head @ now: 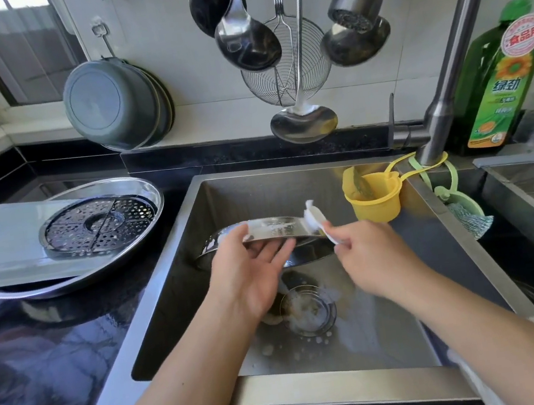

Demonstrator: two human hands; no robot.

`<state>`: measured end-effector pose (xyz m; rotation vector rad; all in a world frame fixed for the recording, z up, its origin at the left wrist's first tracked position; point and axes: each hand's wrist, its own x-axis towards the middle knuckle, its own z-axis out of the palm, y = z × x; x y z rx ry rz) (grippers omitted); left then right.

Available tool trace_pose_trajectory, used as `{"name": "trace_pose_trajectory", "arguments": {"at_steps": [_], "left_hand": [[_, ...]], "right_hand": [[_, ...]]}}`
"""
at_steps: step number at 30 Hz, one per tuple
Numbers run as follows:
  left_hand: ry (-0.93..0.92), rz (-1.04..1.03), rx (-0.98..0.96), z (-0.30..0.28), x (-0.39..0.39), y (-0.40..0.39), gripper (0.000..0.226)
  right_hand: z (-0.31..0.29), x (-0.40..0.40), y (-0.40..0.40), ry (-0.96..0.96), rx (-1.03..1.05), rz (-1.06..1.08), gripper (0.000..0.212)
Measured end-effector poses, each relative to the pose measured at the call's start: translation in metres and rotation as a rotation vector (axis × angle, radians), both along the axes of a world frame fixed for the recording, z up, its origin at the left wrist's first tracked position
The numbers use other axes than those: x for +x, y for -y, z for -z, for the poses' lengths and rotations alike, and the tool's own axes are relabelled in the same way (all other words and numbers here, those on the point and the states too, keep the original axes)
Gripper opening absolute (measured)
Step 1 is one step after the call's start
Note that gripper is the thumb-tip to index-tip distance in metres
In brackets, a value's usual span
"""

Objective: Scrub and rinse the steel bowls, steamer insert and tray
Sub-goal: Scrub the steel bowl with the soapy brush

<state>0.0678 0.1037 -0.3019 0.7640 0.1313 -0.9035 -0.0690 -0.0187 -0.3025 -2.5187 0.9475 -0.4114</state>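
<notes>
the left hand (pixel 251 269) grips a steel bowl (pixel 264 240) tilted over the sink (pixel 398 338), so suds drain. the right hand (pixel 365 250) pinches a white sponge (pixel 314 219) against its rim.

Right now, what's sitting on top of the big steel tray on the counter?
On the tray lie a perforated steamer insert and a flat grey board covering its left side; whatever is beneath the board is hidden.

**Steel, stone and plastic**

The bowl (pixel 263 233) is polished steel, soapy along its rim. The sink (pixel 290 185) is brushed, matt steel. The desk (pixel 54 335) is glossy black stone. The insert (pixel 97 224) is perforated shiny metal. The cup (pixel 375 200) is matt yellow plastic.
</notes>
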Motion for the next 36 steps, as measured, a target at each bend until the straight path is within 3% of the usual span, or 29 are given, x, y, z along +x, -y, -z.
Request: {"name": "trace_pose_trajectory", "arguments": {"at_steps": [5, 11, 17, 22, 27, 32, 36], "left_hand": [[0.012, 0.055, 0.017, -0.003, -0.005, 0.001, 0.018], [0.042, -0.012, 0.044, 0.001, -0.002, 0.003, 0.02], [0.124, 0.109, 0.199, 0.004, -0.008, 0.002, 0.023], [0.021, -0.093, 0.088, 0.012, 0.016, 0.0, 0.035], [0.054, 0.169, 0.114, -0.001, -0.009, 0.0, 0.026], [-0.025, 0.031, 0.019, 0.003, 0.008, 0.0, 0.037], [-0.01, 0.123, 0.036, 0.004, 0.003, 0.001, 0.053]], "right_hand": [[0.001, 0.015, -0.017, 0.114, 0.022, -0.149, 0.049], [0.001, -0.001, 0.008, -0.03, 0.031, 0.012, 0.048], [0.002, 0.015, -0.025, 0.032, 0.079, -0.204, 0.048], [0.001, 0.002, 0.003, -0.143, 0.037, -0.006, 0.05], [0.0, 0.011, -0.028, 0.03, 0.079, -0.187, 0.048], [0.001, 0.009, -0.019, 0.025, -0.002, -0.13, 0.048], [0.001, 0.009, -0.026, -0.03, -0.07, -0.142, 0.049]]}}
